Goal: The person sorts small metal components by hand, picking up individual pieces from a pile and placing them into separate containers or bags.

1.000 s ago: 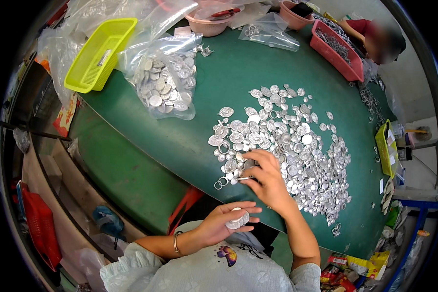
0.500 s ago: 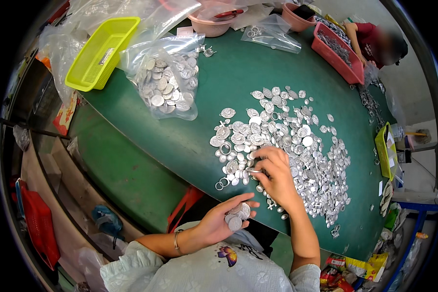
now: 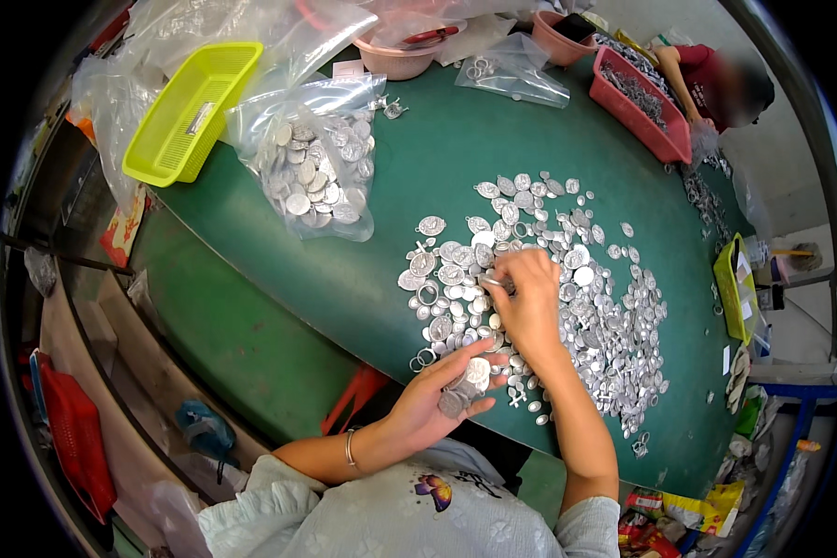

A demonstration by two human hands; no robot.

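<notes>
A wide pile of small silver metal medallions [image 3: 567, 270] is spread over the green table [image 3: 409, 186]. My right hand [image 3: 528, 302] rests on the pile's near left part, fingertips pinching one medallion. My left hand [image 3: 442, 395] hovers at the table's near edge, palm up, cupping a small stack of medallions [image 3: 465, 383]. A clear plastic bag of the same silver pieces [image 3: 316, 172] lies at the far left of the table.
A yellow-green basket [image 3: 191, 112] sits far left, a pink bowl [image 3: 395, 56] and a clear bag [image 3: 516, 70] at the back. A red tray [image 3: 642, 102] stands back right by another person [image 3: 707, 79]. A small yellow bin [image 3: 737, 288] is at the right edge.
My right hand slid further onto the pile and picked at a medallion. My left hand, holding its stack, rose a little toward the table's edge.
</notes>
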